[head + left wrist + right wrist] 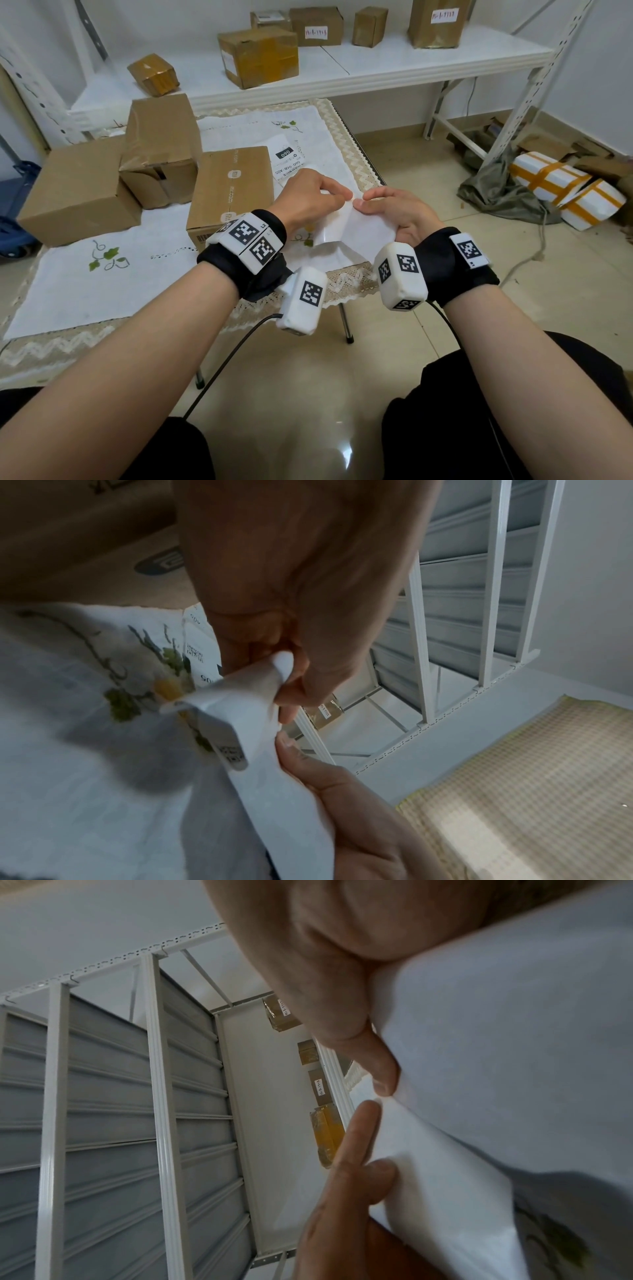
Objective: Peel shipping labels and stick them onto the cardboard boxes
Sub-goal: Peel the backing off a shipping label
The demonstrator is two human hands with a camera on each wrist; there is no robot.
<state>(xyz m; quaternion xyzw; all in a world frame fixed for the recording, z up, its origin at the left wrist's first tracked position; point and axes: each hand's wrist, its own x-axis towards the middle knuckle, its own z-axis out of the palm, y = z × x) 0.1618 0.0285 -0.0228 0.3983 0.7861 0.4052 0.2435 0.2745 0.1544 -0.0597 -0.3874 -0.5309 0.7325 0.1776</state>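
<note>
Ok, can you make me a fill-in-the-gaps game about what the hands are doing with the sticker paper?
1. Both hands, left hand and right hand, pinch a ____ label sheet.
2. The box printed with "mi.com" stands on the ____ tablecloth.
3. Another printed label lies flat on the table, just ____ the hands.
4. More taped boxes sit on the white ____ behind the table.

Missing words: white; embroidered; beyond; shelf
</note>
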